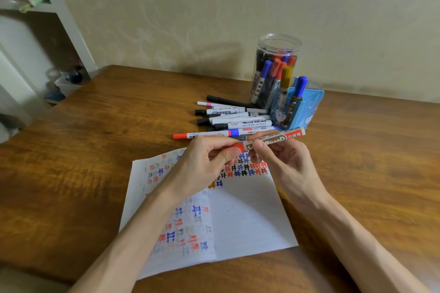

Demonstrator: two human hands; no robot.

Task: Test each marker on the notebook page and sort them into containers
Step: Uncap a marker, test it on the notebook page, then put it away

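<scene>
Wood grain runs across the table, and on it, at 6 o'clock in our view, we find the notebook lying open. Its left page is crowded with red, blue and black test marks. Its right page carries rows of them only along the far edge.

Above the far edge of the pages we see the left hand, fingers curled and thumb pressed in, pinching the red end of the marker. That marker is held in the air over the notebook, between the two hands. Its long axis runs from 8 o'clock to 2 o'clock, the red end pointing to 8 and the printed barrel with its red band pointing to 2. We cannot tell whether the cap is seated or coming loose.

At 12 o'clock from the left hand lies the pile of loose markers, lying mostly across our view, with dark caps and one orange cap pointing to 9.

The right hand pinches the barrel between thumb and curled fingers, just beside the left.

Farther back, at 1 o'clock, the clear jar holds markers standing caps up. Just beside it, at its 4 o'clock, the blue box holds a gold-capped and a blue-capped one, leaning, caps up.
</scene>
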